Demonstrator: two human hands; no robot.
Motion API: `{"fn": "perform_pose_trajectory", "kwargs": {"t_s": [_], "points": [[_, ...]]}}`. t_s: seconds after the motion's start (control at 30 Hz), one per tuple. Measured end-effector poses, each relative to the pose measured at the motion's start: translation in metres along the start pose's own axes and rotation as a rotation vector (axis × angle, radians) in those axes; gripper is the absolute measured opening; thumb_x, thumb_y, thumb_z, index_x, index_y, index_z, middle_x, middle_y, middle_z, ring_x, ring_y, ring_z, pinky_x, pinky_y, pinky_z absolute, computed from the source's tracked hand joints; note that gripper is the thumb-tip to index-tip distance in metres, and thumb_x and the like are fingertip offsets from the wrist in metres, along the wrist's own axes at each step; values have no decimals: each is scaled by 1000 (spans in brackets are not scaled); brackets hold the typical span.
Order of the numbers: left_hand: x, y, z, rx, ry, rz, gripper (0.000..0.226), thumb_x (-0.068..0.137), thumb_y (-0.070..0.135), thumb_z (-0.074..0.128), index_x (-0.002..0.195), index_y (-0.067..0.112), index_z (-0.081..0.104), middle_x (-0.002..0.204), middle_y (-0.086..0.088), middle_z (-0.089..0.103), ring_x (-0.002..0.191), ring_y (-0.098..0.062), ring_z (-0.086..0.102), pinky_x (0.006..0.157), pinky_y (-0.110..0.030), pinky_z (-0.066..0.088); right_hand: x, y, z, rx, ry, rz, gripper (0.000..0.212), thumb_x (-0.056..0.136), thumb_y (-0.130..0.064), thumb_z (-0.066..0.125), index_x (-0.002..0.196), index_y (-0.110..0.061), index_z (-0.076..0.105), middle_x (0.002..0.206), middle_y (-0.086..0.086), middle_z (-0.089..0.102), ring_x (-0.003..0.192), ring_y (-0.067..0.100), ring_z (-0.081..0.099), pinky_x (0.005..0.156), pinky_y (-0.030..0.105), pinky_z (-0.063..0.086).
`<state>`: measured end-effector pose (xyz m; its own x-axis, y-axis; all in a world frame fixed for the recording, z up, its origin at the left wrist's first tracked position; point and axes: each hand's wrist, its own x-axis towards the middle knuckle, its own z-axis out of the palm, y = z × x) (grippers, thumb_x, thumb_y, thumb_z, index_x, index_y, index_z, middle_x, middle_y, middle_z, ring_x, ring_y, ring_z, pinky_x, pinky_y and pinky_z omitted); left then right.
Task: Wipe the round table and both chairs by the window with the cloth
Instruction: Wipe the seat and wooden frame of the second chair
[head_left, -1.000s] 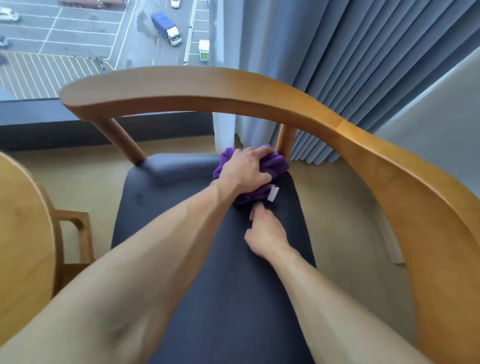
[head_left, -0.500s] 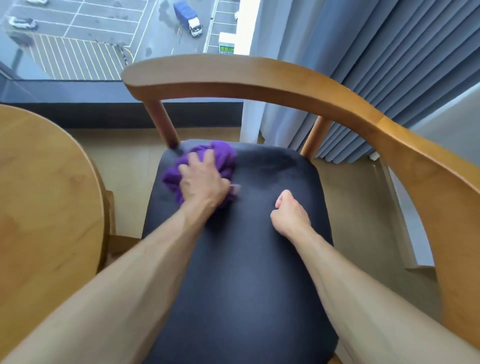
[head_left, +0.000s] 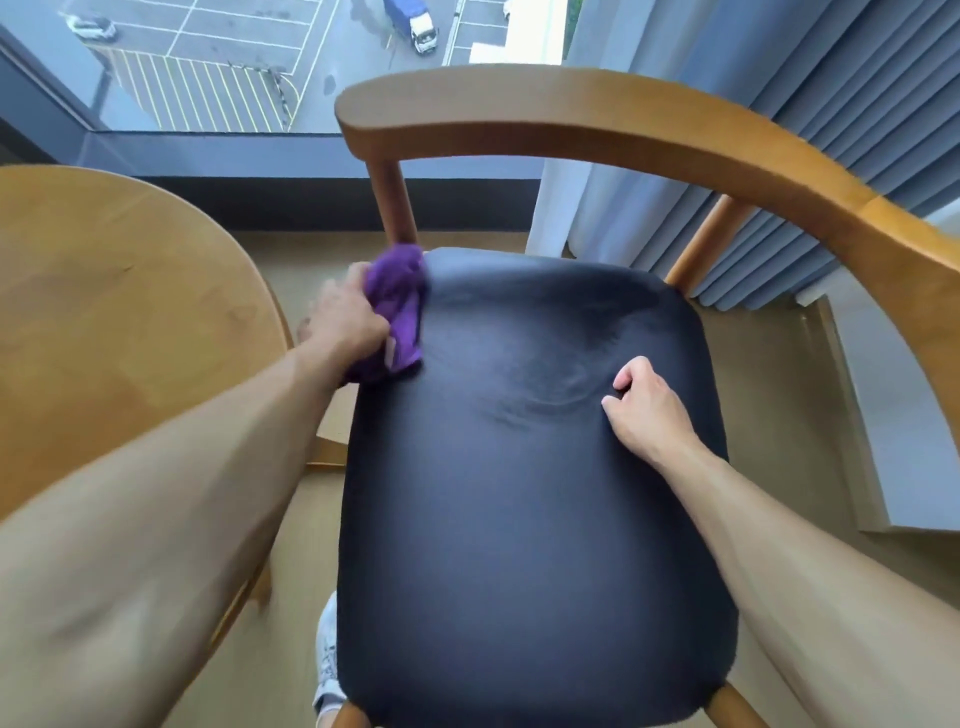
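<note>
The left hand (head_left: 345, 325) holds the bunched purple cloth (head_left: 397, 312) at the far left corner of the chair (head_left: 571, 111) seat (head_left: 519, 519), its grip curled round the cloth and pressing it against the seat's left edge, just below the wooden back post (head_left: 393, 208). The cloth reaches from the foot of that post down along the edge, with a small pale tag showing near the wrist. The right hand (head_left: 649, 410) rests on the right half of the seat, well apart from the cloth; its grip is curled in loosely with the knuckles up and holds nothing, the fingertips touching the dark cover. Faint swirled marks lie on the cover between the two hands. The chair's curved wooden back rail runs from above the cloth round to the right side, carried there by a second post (head_left: 701, 244). The round counter (head_left: 104, 312) stands just left of the chair, its near right edge close beside the left forearm. Beyond the chair are the window (head_left: 208, 67), with a parking lot far below, and blue-grey curtains (head_left: 779, 104) at the right. A grey shoe (head_left: 327, 660) shows on the floor (head_left: 311, 260) beside the seat's near left corner.
</note>
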<state>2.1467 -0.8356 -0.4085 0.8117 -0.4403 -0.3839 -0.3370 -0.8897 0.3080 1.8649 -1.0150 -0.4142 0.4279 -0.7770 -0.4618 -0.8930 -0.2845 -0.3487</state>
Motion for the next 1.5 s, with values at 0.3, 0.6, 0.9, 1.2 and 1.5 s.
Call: {"fn": "perform_pose_trajectory", "kwargs": {"t_s": [0.3, 0.6, 0.9, 1.2, 1.5], "points": [[-155, 74, 67, -65, 15, 247, 51, 63, 25, 76, 107, 22, 51, 119, -12, 40, 87, -41, 56, 69, -48, 53, 7, -3, -4, 96, -38, 45, 23, 95, -36, 36, 88, -16, 44, 82, -1, 53, 82, 26, 50, 64, 36, 35], [-236, 77, 110, 389, -270, 863, 76, 79, 70, 59, 143, 29, 49, 142, 4, 55, 129, -22, 51, 101, -36, 44, 0, 0, -14, 181, -100, 61, 34, 92, -46, 35, 93, -17, 53, 89, 2, 63, 90, 24, 59, 86, 40, 46], [-163, 76, 87, 334, -87, 838, 35, 95, 25, 44, 129, 32, 51, 125, -7, 51, 105, -33, 57, 63, -37, 39, -13, -3, -8, 77, -9, 5, 27, 97, -40, 38, 93, -15, 50, 91, 2, 60, 80, 23, 56, 73, 35, 36], [-74, 42, 34, 361, 78, 220, 60, 97, 15, 45, 148, 41, 29, 128, -13, 42, 99, -39, 62, 78, -44, 50, -23, -3, -2, 118, 45, 66, 31, 97, -43, 30, 110, -24, 51, 109, 1, 57, 94, 25, 50, 79, 37, 39], [-252, 106, 106, 282, -463, 886, 35, 90, 20, 59, 124, 23, 53, 123, -11, 45, 82, -33, 64, 59, -35, 37, -28, -1, -13, 173, -151, 39, 44, 95, -53, 27, 132, -40, 46, 122, 2, 55, 122, 25, 50, 102, 39, 37]]}}
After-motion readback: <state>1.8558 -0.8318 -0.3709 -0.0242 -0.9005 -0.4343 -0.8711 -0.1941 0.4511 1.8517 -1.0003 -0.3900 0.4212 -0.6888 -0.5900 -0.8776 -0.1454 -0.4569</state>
